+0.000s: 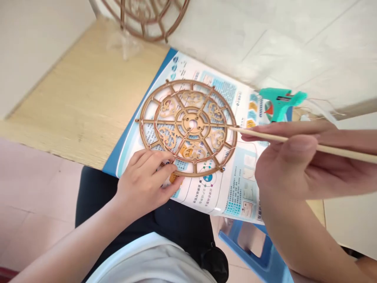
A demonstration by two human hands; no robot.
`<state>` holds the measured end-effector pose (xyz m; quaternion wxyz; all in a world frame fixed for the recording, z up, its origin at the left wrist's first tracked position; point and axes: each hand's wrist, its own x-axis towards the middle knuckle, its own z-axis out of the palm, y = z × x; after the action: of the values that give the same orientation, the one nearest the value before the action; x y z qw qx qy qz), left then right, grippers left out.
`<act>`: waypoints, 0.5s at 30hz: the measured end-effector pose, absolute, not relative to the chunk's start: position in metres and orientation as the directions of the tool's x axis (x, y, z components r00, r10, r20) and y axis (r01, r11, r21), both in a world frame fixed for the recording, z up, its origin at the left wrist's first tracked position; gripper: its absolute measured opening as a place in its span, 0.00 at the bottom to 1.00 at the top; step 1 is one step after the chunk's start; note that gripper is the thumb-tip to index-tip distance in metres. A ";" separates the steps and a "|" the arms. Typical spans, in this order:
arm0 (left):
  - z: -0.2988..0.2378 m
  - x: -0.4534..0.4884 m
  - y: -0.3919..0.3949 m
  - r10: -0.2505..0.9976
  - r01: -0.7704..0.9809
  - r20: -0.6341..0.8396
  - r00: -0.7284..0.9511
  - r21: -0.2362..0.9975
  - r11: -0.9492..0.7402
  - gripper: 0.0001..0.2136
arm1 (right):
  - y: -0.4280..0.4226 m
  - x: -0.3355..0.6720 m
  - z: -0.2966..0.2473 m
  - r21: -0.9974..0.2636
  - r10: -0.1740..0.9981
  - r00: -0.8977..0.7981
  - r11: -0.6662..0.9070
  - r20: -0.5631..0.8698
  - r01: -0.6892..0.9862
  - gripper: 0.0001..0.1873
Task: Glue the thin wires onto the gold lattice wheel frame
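A round brown openwork frame (206,125) with spokes, scroll patterns and a hub lies flat on a printed sheet (188,192). Thin copper-coloured wire (159,112) runs along its rings and one spoke. My left hand (153,173) rests at the frame's near left rim, fingers closed on the edge. In my right hand (294,165), a thin wooden stick (271,136) is pinched between thumb and fingers. Its tip reaches the frame's right side; I cannot tell whether it touches.
A teal glue gun (279,101) lies at the sheet's far right, with loose wire beside it. Another brown round frame (147,17) stands at the back by the wall, near a clear plastic piece (125,45) on the wooden table (73,94). A blue stool (256,245) is below.
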<state>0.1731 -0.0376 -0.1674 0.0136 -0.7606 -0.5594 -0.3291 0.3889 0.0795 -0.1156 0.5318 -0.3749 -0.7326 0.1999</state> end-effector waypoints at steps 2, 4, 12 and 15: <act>-0.164 0.174 -0.040 0.844 0.866 0.514 0.151 0.343 -0.364 0.06 | 0.088 0.392 -0.094 -0.493 0.541 -0.052 0.798 0.839 0.347 0.12; -0.161 0.174 -0.043 0.845 0.865 0.508 0.164 0.337 -0.371 0.07 | 0.091 0.404 -0.072 -0.415 0.461 -0.062 0.842 0.885 0.346 0.07; -0.129 0.201 -0.050 0.900 0.907 0.326 0.290 0.207 -0.367 0.13 | 0.045 0.467 -0.076 -0.732 0.775 -0.210 0.632 0.597 0.252 0.06; -0.125 0.225 -0.038 0.928 0.914 0.232 0.292 0.217 -0.343 0.19 | 0.024 0.475 -0.105 -0.870 0.888 -0.196 0.450 0.415 0.200 0.10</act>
<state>0.2252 -0.0385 -0.1253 -0.0213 -0.8036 -0.5729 -0.1599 0.4753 0.0239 -0.1053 0.4970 -0.3935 -0.6916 0.3463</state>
